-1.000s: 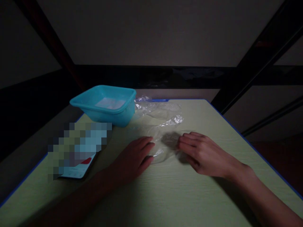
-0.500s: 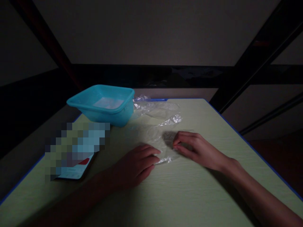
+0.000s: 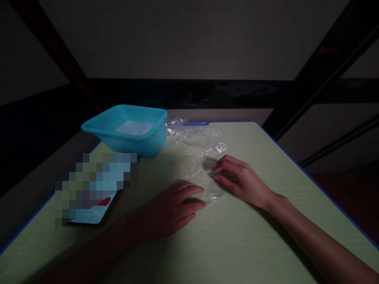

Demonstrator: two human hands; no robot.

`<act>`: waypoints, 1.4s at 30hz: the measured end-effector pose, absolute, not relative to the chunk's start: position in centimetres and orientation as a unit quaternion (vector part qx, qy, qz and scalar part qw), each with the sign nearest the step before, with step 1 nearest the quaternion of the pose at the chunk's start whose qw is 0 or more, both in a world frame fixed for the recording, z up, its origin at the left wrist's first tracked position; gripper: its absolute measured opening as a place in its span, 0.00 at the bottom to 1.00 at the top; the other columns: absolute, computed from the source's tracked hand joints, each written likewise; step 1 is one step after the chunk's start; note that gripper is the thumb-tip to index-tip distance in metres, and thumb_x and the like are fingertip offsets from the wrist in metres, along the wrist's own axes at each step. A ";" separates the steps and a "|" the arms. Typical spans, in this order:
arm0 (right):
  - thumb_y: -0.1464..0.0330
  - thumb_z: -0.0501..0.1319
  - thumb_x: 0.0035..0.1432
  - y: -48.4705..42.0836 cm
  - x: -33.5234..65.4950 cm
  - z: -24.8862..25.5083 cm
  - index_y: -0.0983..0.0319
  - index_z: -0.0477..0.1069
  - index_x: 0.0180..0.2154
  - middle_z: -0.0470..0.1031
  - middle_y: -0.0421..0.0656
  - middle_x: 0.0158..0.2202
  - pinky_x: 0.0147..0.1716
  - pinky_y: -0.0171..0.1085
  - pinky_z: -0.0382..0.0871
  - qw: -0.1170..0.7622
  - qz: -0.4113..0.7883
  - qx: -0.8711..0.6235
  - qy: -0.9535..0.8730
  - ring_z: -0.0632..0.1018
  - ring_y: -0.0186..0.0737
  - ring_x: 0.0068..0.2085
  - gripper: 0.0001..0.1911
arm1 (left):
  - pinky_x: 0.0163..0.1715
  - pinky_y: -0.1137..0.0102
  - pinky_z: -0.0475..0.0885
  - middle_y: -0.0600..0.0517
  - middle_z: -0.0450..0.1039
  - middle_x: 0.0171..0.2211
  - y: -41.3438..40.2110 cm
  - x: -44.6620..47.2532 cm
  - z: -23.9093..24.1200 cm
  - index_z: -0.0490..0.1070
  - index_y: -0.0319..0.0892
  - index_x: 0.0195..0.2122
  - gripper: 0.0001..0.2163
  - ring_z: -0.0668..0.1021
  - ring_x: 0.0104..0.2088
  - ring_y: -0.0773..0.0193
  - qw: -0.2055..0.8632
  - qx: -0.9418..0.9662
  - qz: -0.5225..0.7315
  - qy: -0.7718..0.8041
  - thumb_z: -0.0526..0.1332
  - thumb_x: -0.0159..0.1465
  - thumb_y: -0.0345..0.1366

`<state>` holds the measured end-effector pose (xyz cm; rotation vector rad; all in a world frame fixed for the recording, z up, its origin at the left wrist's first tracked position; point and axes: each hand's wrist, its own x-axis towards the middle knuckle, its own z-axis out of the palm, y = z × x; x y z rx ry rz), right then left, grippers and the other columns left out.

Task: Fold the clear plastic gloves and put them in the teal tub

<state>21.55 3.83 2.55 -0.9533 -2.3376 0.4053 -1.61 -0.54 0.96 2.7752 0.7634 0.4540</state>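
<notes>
A crumpled clear plastic bag (image 3: 204,169) lies spread on the table between my hands, its far part reaching back beside the blue basin. My left hand (image 3: 174,209) rests low over the bag's near left side, palm down, fingers stretched and slightly apart. At the bag's right side, my right hand (image 3: 242,179) is bent into a pinch, thumb and index fingertips close together on the thin film. How much of the film is between those fingertips is hard to see in the dim light.
The blue plastic basin (image 3: 139,144) stands at the back left with something whitish inside. In front of it lies a phone (image 3: 91,213) with a lit screen, mostly pixelated. The pale table (image 3: 251,244) has a blue edge; a wall and dark bars rise behind.
My right hand has moved slightly away from me and to the left along the bag. My left hand has shifted a little to the right, its fingers spreading somewhat more.
</notes>
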 end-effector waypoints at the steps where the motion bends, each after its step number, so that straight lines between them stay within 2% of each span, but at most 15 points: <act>1: 0.74 0.55 0.57 3.9 21.6 2.5 0.62 0.67 0.34 0.69 0.44 0.34 0.34 0.37 0.66 0.270 0.157 -0.358 -0.880 0.72 0.39 0.35 0.04 | 0.50 0.61 0.66 0.44 0.66 0.52 -0.5 -1.6 1.0 0.68 0.41 0.48 0.12 0.68 0.51 0.57 0.112 0.948 0.152 0.258 0.53 0.63 0.30; 5: 0.75 0.54 0.58 4.0 21.4 1.9 0.63 0.68 0.33 0.69 0.44 0.33 0.34 0.37 0.66 0.207 0.159 -0.354 -0.898 0.72 0.39 0.35 0.05 | 0.51 0.60 0.65 0.43 0.64 0.54 -0.5 -1.6 1.0 0.68 0.42 0.48 0.13 0.67 0.52 0.55 0.107 0.951 0.145 0.252 0.55 0.62 0.31; 8: 0.74 0.54 0.58 4.1 21.3 1.7 0.63 0.68 0.33 0.70 0.44 0.33 0.35 0.37 0.66 0.192 0.160 -0.356 -0.901 0.72 0.39 0.35 0.05 | 0.51 0.60 0.65 0.42 0.64 0.54 -0.6 -1.5 1.1 0.69 0.41 0.47 0.13 0.67 0.52 0.54 0.100 0.954 0.142 0.245 0.56 0.62 0.31; 12: 0.74 0.53 0.58 4.0 21.4 2.0 0.64 0.68 0.33 0.70 0.44 0.32 0.34 0.37 0.66 0.194 0.157 -0.374 -0.893 0.72 0.38 0.34 0.06 | 0.51 0.61 0.65 0.42 0.66 0.52 -0.6 -1.7 1.1 0.68 0.39 0.47 0.12 0.68 0.52 0.56 0.085 0.951 0.160 0.250 0.53 0.63 0.32; 18: 0.72 0.51 0.58 4.2 22.2 2.5 0.64 0.68 0.37 0.73 0.47 0.31 0.29 0.38 0.65 0.197 0.115 -0.470 -0.853 0.74 0.40 0.30 0.08 | 0.45 0.63 0.69 0.43 0.74 0.41 0.1 -2.5 1.1 0.67 0.35 0.45 0.11 0.74 0.45 0.59 0.000 0.914 0.270 0.303 0.49 0.65 0.30; 24: 0.70 0.49 0.59 4.5 22.6 2.6 0.65 0.67 0.42 0.74 0.47 0.30 0.27 0.39 0.64 0.201 0.112 -0.502 -0.833 0.74 0.40 0.27 0.12 | 0.43 0.63 0.71 0.42 0.75 0.37 0.0 -2.2 1.4 0.69 0.34 0.42 0.11 0.75 0.40 0.59 -0.019 0.925 0.259 0.278 0.49 0.64 0.31; 30: 0.70 0.48 0.61 4.5 22.3 2.7 0.66 0.66 0.42 0.74 0.49 0.33 0.31 0.39 0.66 0.204 0.139 -0.481 -0.841 0.74 0.42 0.32 0.12 | 0.45 0.62 0.69 0.43 0.75 0.36 -1.3 -1.3 2.0 0.68 0.34 0.42 0.13 0.74 0.39 0.59 0.000 0.941 0.229 0.249 0.47 0.66 0.34; 33: 0.71 0.47 0.62 4.5 22.1 2.5 0.66 0.66 0.42 0.74 0.49 0.34 0.34 0.39 0.67 0.211 0.147 -0.447 -0.857 0.75 0.42 0.34 0.11 | 0.47 0.62 0.66 0.43 0.75 0.38 -2.1 -0.6 2.4 0.68 0.34 0.42 0.14 0.74 0.40 0.59 0.038 0.950 0.201 0.235 0.47 0.66 0.37; 37: 0.75 0.48 0.61 4.5 21.8 2.2 0.65 0.65 0.44 0.74 0.50 0.40 0.41 0.42 0.67 0.216 0.147 -0.383 -0.886 0.74 0.43 0.41 0.12 | 0.55 0.57 0.58 0.44 0.71 0.48 -3.2 0.2 2.3 0.64 0.36 0.50 0.18 0.69 0.50 0.55 0.082 0.966 0.147 0.197 0.52 0.64 0.43; 39: 0.78 0.48 0.60 4.4 21.6 2.1 0.65 0.65 0.46 0.73 0.49 0.44 0.45 0.43 0.65 0.207 0.144 -0.351 -0.902 0.73 0.43 0.45 0.14 | 0.58 0.54 0.53 0.44 0.68 0.52 -3.8 0.6 2.0 0.62 0.38 0.53 0.21 0.66 0.54 0.54 0.085 0.971 0.138 0.174 0.52 0.64 0.45; 42: 0.81 0.49 0.57 4.1 21.4 2.1 0.66 0.63 0.48 0.71 0.49 0.47 0.49 0.45 0.63 0.194 0.148 -0.310 -0.919 0.70 0.42 0.49 0.18 | 0.60 0.54 0.48 0.45 0.67 0.54 -4.3 0.8 1.5 0.61 0.39 0.54 0.20 0.63 0.56 0.55 0.078 0.976 0.147 0.143 0.50 0.65 0.45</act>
